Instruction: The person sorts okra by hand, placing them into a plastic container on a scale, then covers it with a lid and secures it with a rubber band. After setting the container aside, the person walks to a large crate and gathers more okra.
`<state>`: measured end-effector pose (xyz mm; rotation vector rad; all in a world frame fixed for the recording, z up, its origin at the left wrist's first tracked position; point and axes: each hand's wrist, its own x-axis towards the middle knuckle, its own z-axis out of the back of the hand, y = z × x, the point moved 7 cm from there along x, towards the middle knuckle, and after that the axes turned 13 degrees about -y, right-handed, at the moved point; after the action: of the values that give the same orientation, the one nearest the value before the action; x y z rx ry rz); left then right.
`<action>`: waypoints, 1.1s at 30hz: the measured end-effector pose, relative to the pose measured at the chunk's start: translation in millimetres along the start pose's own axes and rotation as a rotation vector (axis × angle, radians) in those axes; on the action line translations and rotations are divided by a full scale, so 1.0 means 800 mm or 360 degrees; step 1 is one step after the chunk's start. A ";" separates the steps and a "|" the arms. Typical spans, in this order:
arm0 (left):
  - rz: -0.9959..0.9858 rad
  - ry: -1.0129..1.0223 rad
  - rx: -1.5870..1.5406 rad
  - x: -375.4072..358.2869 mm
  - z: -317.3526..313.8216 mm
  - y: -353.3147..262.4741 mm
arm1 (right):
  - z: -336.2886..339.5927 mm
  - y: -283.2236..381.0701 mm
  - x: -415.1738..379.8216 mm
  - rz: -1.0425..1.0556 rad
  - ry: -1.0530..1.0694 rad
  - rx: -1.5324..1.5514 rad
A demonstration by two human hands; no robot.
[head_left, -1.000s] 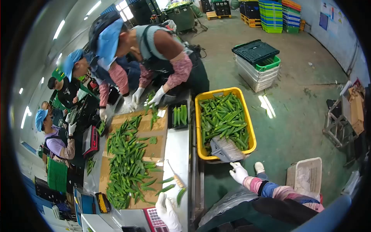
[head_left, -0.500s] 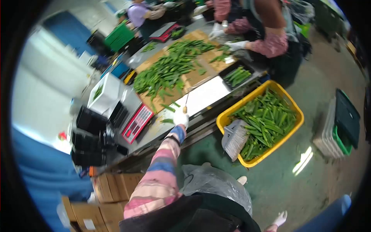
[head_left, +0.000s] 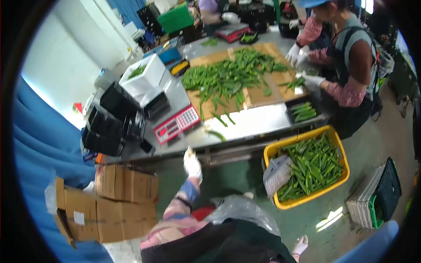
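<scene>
My left hand (head_left: 192,165), in a white glove with a striped sleeve, is pulled back below the front edge of the steel table (head_left: 258,122). It is closed around a small knife, of which only a tip shows above the fist. My right hand (head_left: 300,244), also gloved, hangs low by my side over the green floor and holds nothing. On the table a pile of okra (head_left: 232,76) lies on cardboard, with loose pods (head_left: 218,135) near the front edge. A red and white scale (head_left: 177,124) sits nearest my left hand.
A yellow crate (head_left: 340,147) of okra with a brush (head_left: 276,173) stands on the floor at right. A gloved co-worker (head_left: 351,65) sorts okra beside a black tray (head_left: 302,111). Black tray stacks (head_left: 105,127), cardboard boxes (head_left: 109,201), a plastic bag (head_left: 241,210) and stacked crates (head_left: 377,193) surround me.
My left hand reached to the knife on the table, closed on it and drew back below the edge. My head turned, so the table now lies across the upper view.
</scene>
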<state>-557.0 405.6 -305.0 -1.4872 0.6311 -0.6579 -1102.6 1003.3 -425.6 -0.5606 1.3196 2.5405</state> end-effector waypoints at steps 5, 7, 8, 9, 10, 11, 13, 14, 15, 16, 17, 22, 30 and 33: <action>0.0316 -0.0127 0.0160 0.031 0.048 -0.011 | -0.120 -0.063 0.045 0.0360 0.0205 -0.0072; 0.0298 -0.0210 0.0083 0.060 0.039 -0.012 | -0.144 0.004 0.038 0.0549 0.0239 -0.0015; 0.0344 -0.0183 0.0118 0.078 0.032 -0.008 | -0.153 0.039 0.034 0.0639 0.0253 0.0007; 0.0394 -0.0156 0.0158 0.099 0.028 0.004 | -0.163 0.063 0.029 0.0668 0.0241 -0.0010; 0.0417 -0.0155 0.0086 0.121 0.025 0.020 | -0.170 0.083 0.028 0.0695 0.0228 -0.0031; 0.0365 -0.0189 0.0225 0.141 0.023 0.026 | -0.174 0.099 0.026 0.0712 0.0213 -0.0055; 0.0299 -0.0279 0.0048 0.174 0.012 0.033 | -0.170 0.181 -0.035 0.0389 0.0331 -0.0165; 0.0264 -0.0284 0.0006 0.186 0.008 0.033 | -0.173 0.173 -0.033 0.0404 0.0288 -0.0046; 0.0237 -0.0252 -0.0036 0.195 -0.006 0.037 | -0.171 0.158 -0.030 0.0406 0.0207 0.0079; 0.0318 -0.0186 -0.0024 0.197 -0.017 0.042 | -0.164 0.161 -0.039 0.0495 0.0148 0.0009; 0.0402 -0.0124 -0.0013 0.197 -0.023 0.044 | -0.152 0.166 -0.045 0.0586 0.0090 -0.0067; -0.0307 -0.0627 0.1449 0.113 -0.044 -0.032 | -0.080 0.133 -0.045 0.0392 -0.0315 -0.0328; -0.1061 -0.0140 0.1219 -0.178 -0.205 -0.066 | 0.037 -0.011 0.086 0.0012 -0.0441 -0.0213; -0.1112 0.0159 0.0964 -0.352 -0.276 -0.119 | 0.087 -0.052 0.159 0.0048 -0.0398 -0.0145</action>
<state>-911.3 463.8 -214.0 -1.0771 -0.0582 -1.3314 -1217.7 1086.9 -475.0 -0.2298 1.1382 2.6025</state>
